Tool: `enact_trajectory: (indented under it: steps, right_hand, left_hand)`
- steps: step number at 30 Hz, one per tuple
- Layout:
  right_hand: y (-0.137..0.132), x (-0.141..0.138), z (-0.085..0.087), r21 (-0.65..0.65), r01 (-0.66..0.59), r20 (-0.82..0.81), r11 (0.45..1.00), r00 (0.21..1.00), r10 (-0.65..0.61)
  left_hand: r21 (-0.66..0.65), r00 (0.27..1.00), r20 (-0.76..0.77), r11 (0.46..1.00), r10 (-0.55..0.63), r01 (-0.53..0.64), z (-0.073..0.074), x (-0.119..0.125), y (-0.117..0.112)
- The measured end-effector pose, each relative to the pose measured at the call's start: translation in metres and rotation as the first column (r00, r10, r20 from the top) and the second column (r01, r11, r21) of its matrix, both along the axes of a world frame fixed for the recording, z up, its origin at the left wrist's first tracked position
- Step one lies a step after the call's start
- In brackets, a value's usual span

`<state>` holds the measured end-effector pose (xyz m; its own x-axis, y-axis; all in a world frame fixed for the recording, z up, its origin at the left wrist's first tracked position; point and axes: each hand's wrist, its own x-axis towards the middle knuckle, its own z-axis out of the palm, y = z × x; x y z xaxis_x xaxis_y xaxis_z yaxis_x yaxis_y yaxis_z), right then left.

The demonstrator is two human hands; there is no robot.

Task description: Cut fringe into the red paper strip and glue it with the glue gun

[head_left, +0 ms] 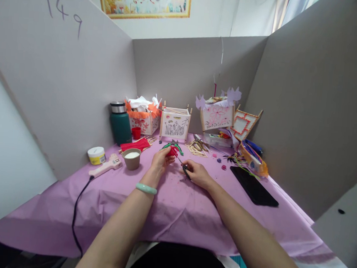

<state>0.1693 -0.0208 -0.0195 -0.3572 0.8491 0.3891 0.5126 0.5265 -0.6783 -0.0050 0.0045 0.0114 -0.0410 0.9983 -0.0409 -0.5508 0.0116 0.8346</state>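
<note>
My left hand (160, 159) is closed in a pinch on a small red tuft-like piece (173, 151) held just above the purple table cover (172, 208). A pale green bangle (146, 188) sits on that wrist. My right hand (195, 172) is closed around small dark scissors (184, 168), whose tips point toward the red piece. Green-handled pliers (174, 144) lie just behind the red piece.
A hot glue gun (105, 166) with a black cord, a yellow-labelled tub (96, 155) and a paper cup (131, 158) stand at the left. A green flask (120, 122), paper lanterns (175, 123), wooden sticks (197, 147) and a black phone (253, 185) fill the back and right.
</note>
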Motion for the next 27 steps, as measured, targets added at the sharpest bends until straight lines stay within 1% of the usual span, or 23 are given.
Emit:
enact_trajectory:
  steps: [19, 27]
  right_hand:
    - [0.0022, 0.0, -0.0031, 0.0, 0.009, -0.025, 1.0, 1.0, -0.009]
    - [0.0016, 0.0008, -0.0015, -0.003, 0.025, -0.004, 1.0, 1.0, -0.025]
  left_hand:
    - [0.006, 0.999, -0.026, 0.999, -0.041, 0.041, -0.0002, 0.002, -0.0028]
    - [-0.006, 0.999, -0.023, 1.0, -0.028, 0.027, -0.0003, 0.0019, -0.0019]
